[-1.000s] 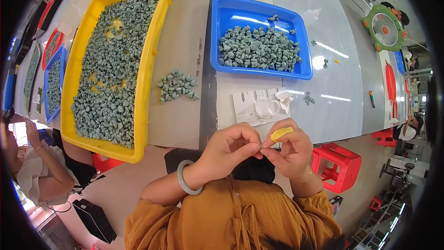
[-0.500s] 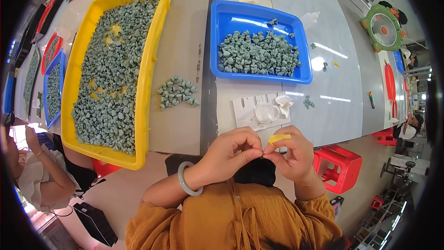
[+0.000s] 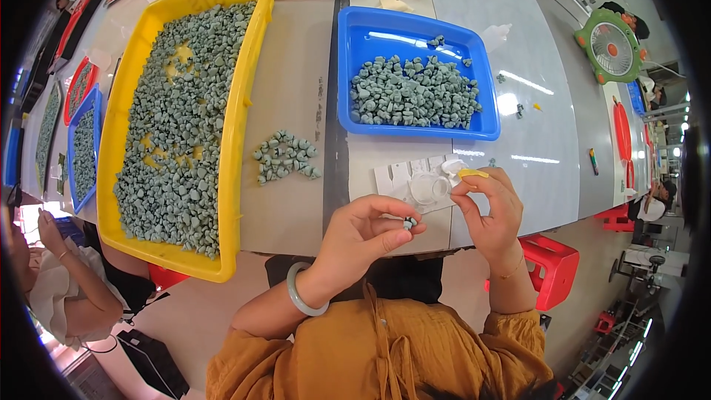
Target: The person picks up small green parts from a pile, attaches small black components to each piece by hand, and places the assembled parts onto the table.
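My left hand (image 3: 364, 235) pinches a small grey-green stone-like piece (image 3: 409, 224) between thumb and fingertips, above the table's near edge. My right hand (image 3: 490, 211) is beside a round clear dish (image 3: 429, 188), its thumb and fingers close together. A yellow strip or cover (image 3: 472, 173) shows at its index finger; whether the fingers pinch anything is too small to tell. The dish rests on a white slotted block (image 3: 398, 178), with a crumpled white tissue (image 3: 452, 167) at its right. Beyond stands a blue tray (image 3: 418, 130) of similar grey-green pieces.
A large yellow tray (image 3: 231, 200) full of the pieces stands at left. A loose pile (image 3: 285, 157) lies between the trays. On the right are a green fan (image 3: 610, 46), a marker (image 3: 594, 161) and a red stool (image 3: 552, 270). Another person's arm (image 3: 78, 278) is at far left.
My hands, together before, have moved apart. The right one has gone forward and right to the clear dish, while the left keeps the small piece, now plainly visible.
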Action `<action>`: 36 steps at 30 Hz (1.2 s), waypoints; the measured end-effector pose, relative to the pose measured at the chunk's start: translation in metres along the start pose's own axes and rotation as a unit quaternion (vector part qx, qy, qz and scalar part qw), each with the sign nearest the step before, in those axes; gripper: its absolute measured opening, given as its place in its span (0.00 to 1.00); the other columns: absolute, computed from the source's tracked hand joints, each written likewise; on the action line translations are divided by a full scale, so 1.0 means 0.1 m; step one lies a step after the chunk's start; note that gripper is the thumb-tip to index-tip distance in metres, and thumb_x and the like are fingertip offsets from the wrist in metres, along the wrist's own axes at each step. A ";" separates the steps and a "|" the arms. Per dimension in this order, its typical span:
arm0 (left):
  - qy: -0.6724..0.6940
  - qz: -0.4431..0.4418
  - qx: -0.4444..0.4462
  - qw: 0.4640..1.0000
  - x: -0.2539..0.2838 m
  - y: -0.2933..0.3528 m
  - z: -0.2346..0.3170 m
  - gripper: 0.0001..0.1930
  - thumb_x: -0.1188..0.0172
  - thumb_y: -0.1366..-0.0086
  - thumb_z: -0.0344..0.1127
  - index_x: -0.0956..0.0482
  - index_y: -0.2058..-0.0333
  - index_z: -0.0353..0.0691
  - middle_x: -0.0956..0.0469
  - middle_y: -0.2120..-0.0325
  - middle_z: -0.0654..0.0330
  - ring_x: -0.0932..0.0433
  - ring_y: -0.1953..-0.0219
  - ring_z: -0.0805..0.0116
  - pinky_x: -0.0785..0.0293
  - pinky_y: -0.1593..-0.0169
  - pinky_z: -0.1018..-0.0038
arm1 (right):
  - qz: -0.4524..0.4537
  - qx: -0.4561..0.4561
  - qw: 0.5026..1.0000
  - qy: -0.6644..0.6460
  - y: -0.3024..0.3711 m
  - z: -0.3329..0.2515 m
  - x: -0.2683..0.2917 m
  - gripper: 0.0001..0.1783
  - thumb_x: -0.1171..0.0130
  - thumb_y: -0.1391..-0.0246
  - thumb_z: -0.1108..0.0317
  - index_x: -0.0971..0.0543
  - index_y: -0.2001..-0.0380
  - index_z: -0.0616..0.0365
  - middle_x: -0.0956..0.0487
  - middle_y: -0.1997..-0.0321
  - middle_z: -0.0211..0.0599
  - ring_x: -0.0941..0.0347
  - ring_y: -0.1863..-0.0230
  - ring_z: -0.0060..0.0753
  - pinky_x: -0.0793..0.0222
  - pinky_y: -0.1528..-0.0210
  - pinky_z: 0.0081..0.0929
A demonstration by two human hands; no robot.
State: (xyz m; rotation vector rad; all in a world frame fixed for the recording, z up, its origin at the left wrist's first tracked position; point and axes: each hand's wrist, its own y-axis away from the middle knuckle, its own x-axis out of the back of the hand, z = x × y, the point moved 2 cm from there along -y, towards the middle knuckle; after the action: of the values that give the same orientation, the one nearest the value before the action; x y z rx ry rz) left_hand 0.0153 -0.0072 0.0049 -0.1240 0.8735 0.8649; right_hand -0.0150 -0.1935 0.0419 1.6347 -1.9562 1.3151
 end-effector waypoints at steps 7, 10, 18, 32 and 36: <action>-0.016 0.002 0.009 1.000 -0.01 0.00 0.00 0.11 0.43 0.46 0.22 0.29 0.62 0.32 0.27 0.63 0.57 0.24 0.59 0.64 0.29 0.51 0.73 | -0.010 0.011 1.000 0.026 -0.03 -0.03 0.00 0.17 0.40 0.66 0.84 0.28 0.68 0.62 0.24 0.78 0.34 0.30 0.68 0.35 0.33 0.67 0.25; -0.021 0.003 -0.016 1.000 0.01 -0.02 -0.05 0.10 0.43 0.46 0.22 0.28 0.63 0.33 0.27 0.64 0.57 0.25 0.59 0.64 0.29 0.51 0.70 | -0.014 0.008 1.000 0.019 -0.02 -0.02 0.02 0.17 0.40 0.66 0.84 0.28 0.67 0.62 0.24 0.78 0.35 0.31 0.69 0.34 0.33 0.67 0.25; -0.018 -0.005 -0.039 0.999 0.03 0.00 -0.06 0.10 0.43 0.47 0.21 0.27 0.65 0.34 0.25 0.66 0.56 0.25 0.62 0.68 0.28 0.52 0.69 | -0.029 -0.028 0.981 -0.189 0.09 -0.31 -0.08 0.17 0.43 0.59 0.85 0.32 0.63 0.63 0.26 0.72 0.39 0.30 0.68 0.32 0.33 0.64 0.26; 0.010 -0.003 -0.046 0.999 0.05 0.02 -0.08 0.11 0.40 0.49 0.21 0.28 0.65 0.34 0.24 0.68 0.59 0.24 0.67 0.75 0.26 0.64 0.82 | -0.007 0.040 0.991 -0.124 0.06 -0.41 -0.22 0.14 0.43 0.58 0.82 0.32 0.66 0.60 0.24 0.74 0.39 0.26 0.70 0.36 0.30 0.69 0.24; 0.011 0.000 -0.041 0.999 0.04 0.02 -0.08 0.10 0.40 0.48 0.22 0.28 0.66 0.33 0.24 0.69 0.58 0.24 0.68 0.74 0.25 0.63 0.81 | 0.002 0.081 0.993 -0.091 0.04 -0.42 -0.23 0.12 0.42 0.59 0.82 0.31 0.69 0.61 0.24 0.73 0.39 0.25 0.71 0.36 0.29 0.71 0.23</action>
State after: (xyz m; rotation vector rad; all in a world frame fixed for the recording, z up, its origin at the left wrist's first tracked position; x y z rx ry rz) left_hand 0.0106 -0.0069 -0.0033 -0.2051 0.8579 0.9002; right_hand -0.0245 -0.1470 0.0471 1.8892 -1.9989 1.4032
